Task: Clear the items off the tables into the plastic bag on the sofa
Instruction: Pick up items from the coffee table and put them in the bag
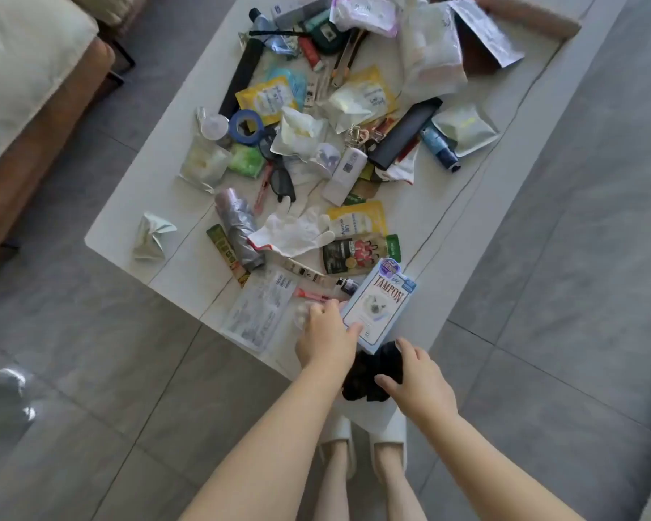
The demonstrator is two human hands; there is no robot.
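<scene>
left hand [326, 332] — fingers clamped on pale blue box [378, 304] | right hand [416, 377] — fingers curled round black bundle [365, 374] | white table [128, 204] cluttered

I note: table [128, 220] ahead, clutter on top; sofa [23, 88] left of table; box [378, 306] at near edge, glove [294, 231] behind it.

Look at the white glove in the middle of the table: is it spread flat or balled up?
Spread out. The white glove lies limp on the table, its fingers splayed apart, slightly wrinkled.
</scene>
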